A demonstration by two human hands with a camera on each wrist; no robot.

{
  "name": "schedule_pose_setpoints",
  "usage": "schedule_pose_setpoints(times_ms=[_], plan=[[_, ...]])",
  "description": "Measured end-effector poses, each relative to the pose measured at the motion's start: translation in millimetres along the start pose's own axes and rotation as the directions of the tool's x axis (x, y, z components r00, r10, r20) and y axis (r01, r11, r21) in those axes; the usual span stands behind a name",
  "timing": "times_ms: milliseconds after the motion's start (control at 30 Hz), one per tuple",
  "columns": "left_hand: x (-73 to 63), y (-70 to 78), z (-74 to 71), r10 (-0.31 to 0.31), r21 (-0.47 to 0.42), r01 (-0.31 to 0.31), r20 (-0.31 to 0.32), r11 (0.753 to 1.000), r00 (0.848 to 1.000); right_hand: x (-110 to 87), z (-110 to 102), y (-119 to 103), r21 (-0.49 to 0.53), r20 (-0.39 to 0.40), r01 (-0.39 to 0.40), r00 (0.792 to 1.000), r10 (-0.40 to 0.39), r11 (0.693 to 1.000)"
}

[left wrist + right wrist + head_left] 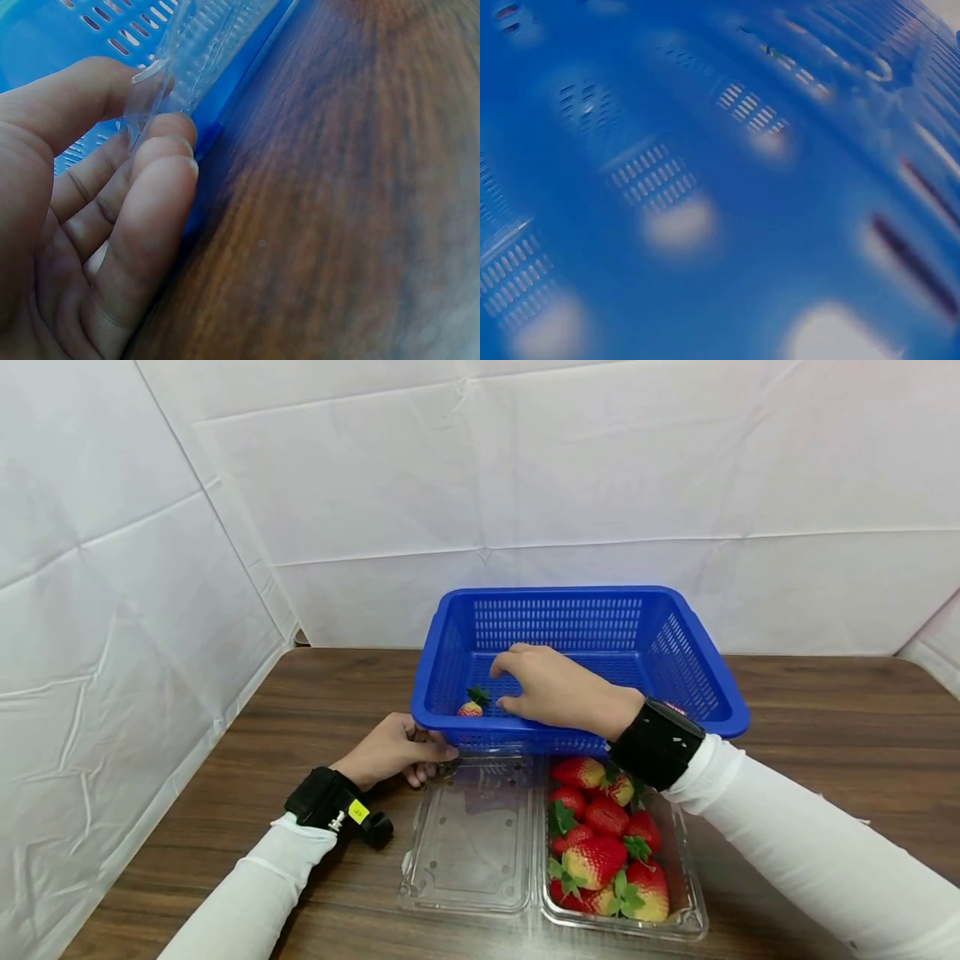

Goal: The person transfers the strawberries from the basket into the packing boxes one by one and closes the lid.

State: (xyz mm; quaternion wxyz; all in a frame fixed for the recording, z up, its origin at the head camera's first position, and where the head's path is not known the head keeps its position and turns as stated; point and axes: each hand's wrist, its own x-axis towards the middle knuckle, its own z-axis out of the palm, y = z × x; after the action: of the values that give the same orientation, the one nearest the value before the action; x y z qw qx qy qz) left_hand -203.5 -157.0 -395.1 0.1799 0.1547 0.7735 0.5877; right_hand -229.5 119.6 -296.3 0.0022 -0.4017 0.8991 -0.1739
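At the near left corner of a blue plastic basket (558, 594), my left hand (396, 750) pinches the edge of a clear clamshell lid (474, 852); the left wrist view shows the thin plastic (150, 94) between thumb and fingers. The lid lies folded out beside its tray (697, 906), which is filled with several red strawberries (594, 860). My right hand (551, 685) reaches over the basket's near rim, fingers bent and thumb apart, with nothing visible between them. Left of its fingertips, one strawberry (471, 709) with green leaves lies in the basket.
A brown wooden table (330, 693) carries everything. White cloth walls (360, 485) rise behind and at the left. A small red patch (676, 708) shows in the basket beyond my right wrist. Only blurred blue basket (727, 195) fills the right wrist view.
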Motion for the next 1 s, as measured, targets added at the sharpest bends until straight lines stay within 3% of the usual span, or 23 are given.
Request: schedule_pose_setpoints(times_ms=[367, 1000], plan=[[1.3, 0.4, 0.6, 0.002, 0.010, -0.002, 0.006, 1.000, 1.000, 14.0, 2.6, -4.2, 0.064, 0.048, 0.032, 0.998, -0.035, 0.997], [1.8, -2.0, -1.3, 0.005, 0.025, -0.005, 0.010, 1.000, 1.000, 26.8, 6.6, -8.3, 0.117, 0.151, -0.022, 0.989, 0.004, 0.993]])
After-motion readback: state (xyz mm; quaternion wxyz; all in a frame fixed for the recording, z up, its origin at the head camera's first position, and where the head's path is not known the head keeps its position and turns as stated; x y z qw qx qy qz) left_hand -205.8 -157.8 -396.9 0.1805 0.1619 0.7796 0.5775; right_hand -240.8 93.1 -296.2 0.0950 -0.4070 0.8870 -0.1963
